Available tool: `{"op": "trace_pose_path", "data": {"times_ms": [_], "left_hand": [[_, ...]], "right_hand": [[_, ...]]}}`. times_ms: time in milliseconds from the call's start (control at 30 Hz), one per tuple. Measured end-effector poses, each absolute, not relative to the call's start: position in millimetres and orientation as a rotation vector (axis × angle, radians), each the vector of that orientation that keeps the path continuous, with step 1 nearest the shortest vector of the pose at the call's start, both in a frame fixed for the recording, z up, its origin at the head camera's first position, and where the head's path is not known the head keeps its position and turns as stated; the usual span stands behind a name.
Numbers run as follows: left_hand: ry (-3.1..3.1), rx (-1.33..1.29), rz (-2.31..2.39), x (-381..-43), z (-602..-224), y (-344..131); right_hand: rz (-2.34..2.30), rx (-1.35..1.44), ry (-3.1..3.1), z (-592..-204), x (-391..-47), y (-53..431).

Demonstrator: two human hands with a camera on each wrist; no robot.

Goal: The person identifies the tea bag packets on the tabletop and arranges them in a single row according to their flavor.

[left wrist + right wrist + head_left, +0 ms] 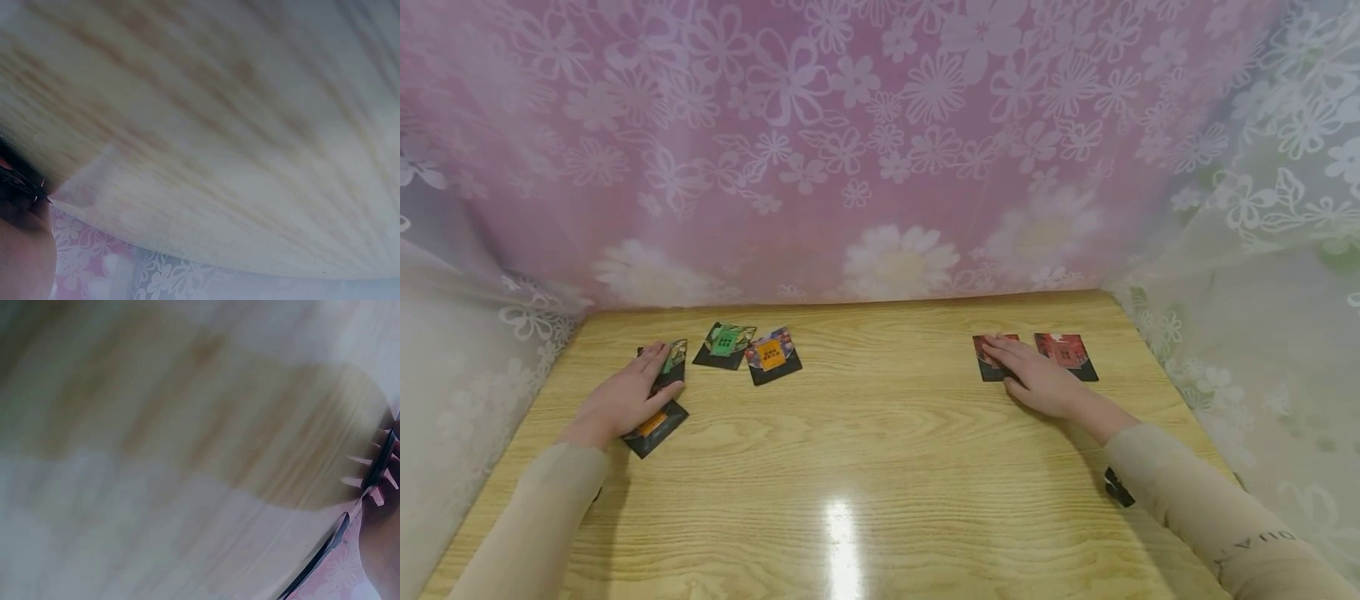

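Note:
At the table's left, my left hand (625, 398) lies with fingers extended over a small black packet with a green label (676, 363), partly covering it. Under its thumb side is a black packet with an orange label (655, 427). Over on the right, my right hand (1037, 379) rests its straight fingers on a red and black packet (989, 367). A second red packet (1066, 354) lies just right of those fingers. In the wrist views only a bit of the left hand (25, 256) and right hand (381, 531) appears at the edge, beside dark packets.
A green packet (726, 343) and an orange-labelled packet (772, 356) lie side by side, right of my left hand. The wood-grain table (880, 417) ends at a pink flowered curtain (865, 167). White flowered cloth (1285, 333) hangs at the sides.

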State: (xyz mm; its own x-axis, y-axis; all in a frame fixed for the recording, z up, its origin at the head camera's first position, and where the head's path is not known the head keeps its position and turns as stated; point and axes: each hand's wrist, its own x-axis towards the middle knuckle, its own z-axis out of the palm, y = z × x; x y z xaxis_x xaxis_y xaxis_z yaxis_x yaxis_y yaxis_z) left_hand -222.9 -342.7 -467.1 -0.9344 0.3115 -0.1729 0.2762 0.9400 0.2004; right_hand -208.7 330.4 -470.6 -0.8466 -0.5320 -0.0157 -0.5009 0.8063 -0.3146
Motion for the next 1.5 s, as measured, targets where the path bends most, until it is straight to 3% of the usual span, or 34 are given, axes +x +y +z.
{"op": "trace_pose_path", "data": {"times_ms": [533, 1500], "left_hand": [[2.891, 0.429, 0.265, -223, -471, -346], [2.883, 0.425, 0.246, -222, -464, -341]], "right_hand": [[-0.414, -0.984, 2.985, -470, -204, 309], [-0.311, -1.231, 2.819, -456, -248, 94]]}}
